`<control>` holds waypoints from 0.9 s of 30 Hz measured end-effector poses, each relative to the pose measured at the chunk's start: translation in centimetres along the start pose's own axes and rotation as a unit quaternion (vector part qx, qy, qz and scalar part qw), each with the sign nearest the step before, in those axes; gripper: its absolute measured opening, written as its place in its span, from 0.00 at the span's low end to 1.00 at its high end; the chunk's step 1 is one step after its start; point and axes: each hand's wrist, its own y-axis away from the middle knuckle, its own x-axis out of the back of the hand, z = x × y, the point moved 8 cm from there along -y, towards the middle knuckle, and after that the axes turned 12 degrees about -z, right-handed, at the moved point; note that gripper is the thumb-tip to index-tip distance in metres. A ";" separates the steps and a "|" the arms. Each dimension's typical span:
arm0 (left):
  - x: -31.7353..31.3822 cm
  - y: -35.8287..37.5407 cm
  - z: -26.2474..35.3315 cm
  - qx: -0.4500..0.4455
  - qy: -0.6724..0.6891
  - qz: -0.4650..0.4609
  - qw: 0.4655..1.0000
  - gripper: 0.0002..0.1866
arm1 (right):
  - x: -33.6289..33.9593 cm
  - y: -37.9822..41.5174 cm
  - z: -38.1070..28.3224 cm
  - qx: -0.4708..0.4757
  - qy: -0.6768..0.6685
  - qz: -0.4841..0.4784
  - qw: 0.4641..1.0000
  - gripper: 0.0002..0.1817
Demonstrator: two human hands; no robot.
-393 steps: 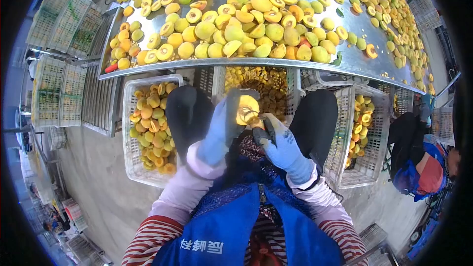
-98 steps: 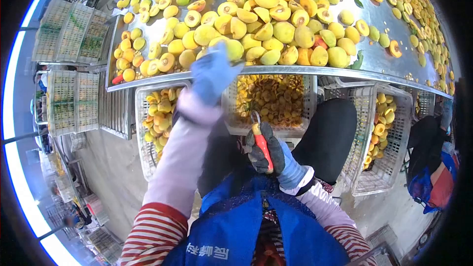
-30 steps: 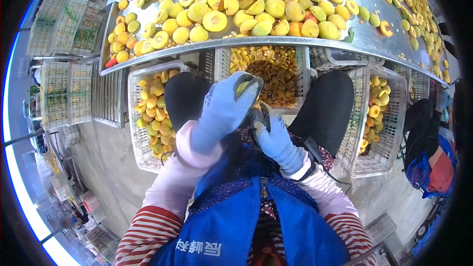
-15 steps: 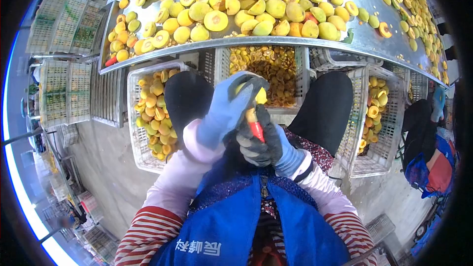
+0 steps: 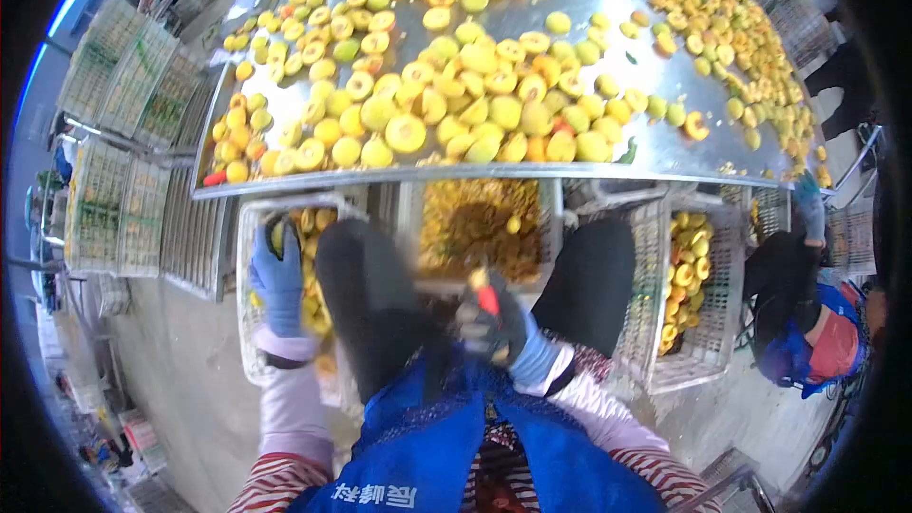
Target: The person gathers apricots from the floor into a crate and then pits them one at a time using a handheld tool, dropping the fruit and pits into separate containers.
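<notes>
My left hand (image 5: 276, 271), in a blue glove with dark fingers, is over the left white crate (image 5: 249, 323) of yellow-orange peaches (image 5: 313, 294). Its fingers curl around a yellow-green peach (image 5: 277, 237), partly hidden by the glove. In front of my lap, my right hand (image 5: 499, 328), gloved alike and slightly blurred, is closed round a small red-handled tool (image 5: 487, 299) pointing up. The tip of the tool is too blurred to make out. Between my knees, a middle crate (image 5: 410, 228) holds yellow scraps and brown pits (image 5: 484, 233).
A metal table (image 5: 579, 28) with a raised edge carries many whole and halved peaches (image 5: 406, 133). Another crate (image 5: 651, 323) with peach halves stands at my right knee. Stacked crates (image 5: 119, 204) are on the left. A co-worker's gloved hand (image 5: 809, 204) is at the far right.
My left hand has parted from the right hand and moved left to the crate. My right hand, still holding the red-handled tool, has lowered slightly. The view has tilted up.
</notes>
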 end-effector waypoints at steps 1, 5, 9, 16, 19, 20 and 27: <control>-0.7 -1.1 -0.6 0.024 -0.249 -0.077 0.965 0.19 | -0.6 -0.3 0.6 -0.028 0.053 -0.099 0.993 0.25; -4.5 -5.5 8.1 -0.005 -0.062 -0.124 0.990 0.24 | 0.7 -1.2 -1.7 -0.002 0.091 -0.035 0.995 0.23; -17.0 -11.1 10.5 -0.330 -0.242 0.070 0.910 0.36 | 3.0 -0.2 -4.7 0.131 0.311 0.138 0.931 0.24; -19.5 -13.5 12.8 -0.197 -0.219 -0.299 0.908 0.38 | 1.9 -0.6 -7.0 0.155 0.318 0.111 0.929 0.23; -16.9 -12.5 13.4 -0.174 -0.149 -0.243 0.943 0.41 | 1.4 -0.6 -7.0 0.163 0.330 0.102 0.924 0.23; -16.4 -11.9 13.3 -0.170 -0.115 -0.202 0.958 0.42 | 1.2 -0.7 -6.9 0.164 0.337 0.098 0.922 0.23; -9.9 -2.2 17.2 -0.218 0.125 -0.044 0.967 0.35 | -2.5 -0.7 -7.0 0.205 0.382 0.039 0.900 0.24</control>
